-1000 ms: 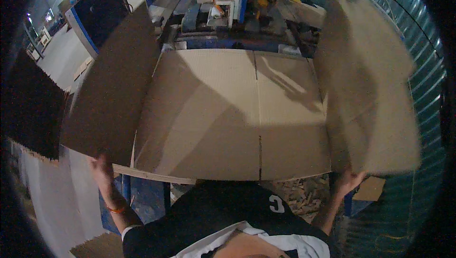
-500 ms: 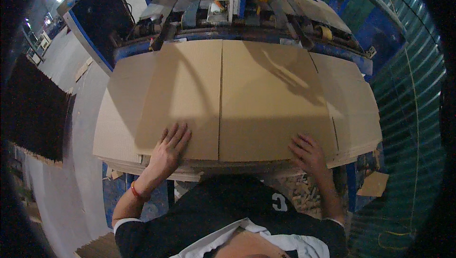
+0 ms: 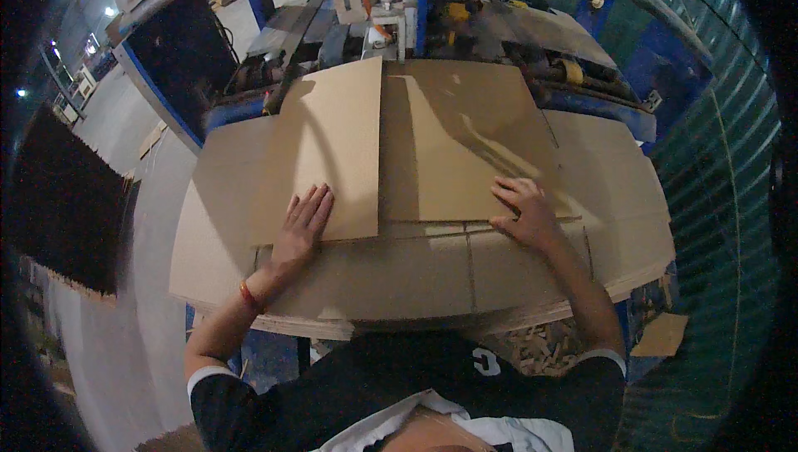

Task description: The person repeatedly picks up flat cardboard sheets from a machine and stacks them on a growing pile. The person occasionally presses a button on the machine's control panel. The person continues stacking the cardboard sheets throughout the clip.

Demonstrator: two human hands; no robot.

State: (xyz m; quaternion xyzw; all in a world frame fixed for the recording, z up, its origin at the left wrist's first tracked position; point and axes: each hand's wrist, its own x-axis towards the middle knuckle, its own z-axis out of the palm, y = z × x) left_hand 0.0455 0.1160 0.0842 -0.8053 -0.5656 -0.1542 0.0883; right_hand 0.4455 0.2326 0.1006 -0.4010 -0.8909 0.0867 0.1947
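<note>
A: What is the biggest thing in front of the person?
B: A machine (image 3: 337,40) with belts, rollers and a blue frame. It runs along the far edge of a wide stack of cardboard sheets (image 3: 636,194).

A: And on the stack?
B: Two folded-over cardboard panels, side by side. The left panel (image 3: 345,140) and the right panel (image 3: 490,140) lie across the middle of the stack, at its far edge, and stop short of its near edge. The left one comes closer to that near edge. I can't tell whether either touches the machine.

A: Anything below?
B: A heap of small offcuts (image 3: 540,348), seen past the stack's near edge.

A: How are the hands?
B: The left hand (image 3: 302,223) lies on the left panel near its near edge, fingers outstretched and almost together; its thumb I can't make out. The right hand (image 3: 528,215) rests on the right panel, also by the near edge, fingers slightly bent and close together, thumb held apart. Neither pinches anything.

A: And the smallest things?
B: A loose cardboard scrap (image 3: 661,335) beyond the stack's near right corner, then an orange-red wristband (image 3: 247,292) on the left wrist.
</note>
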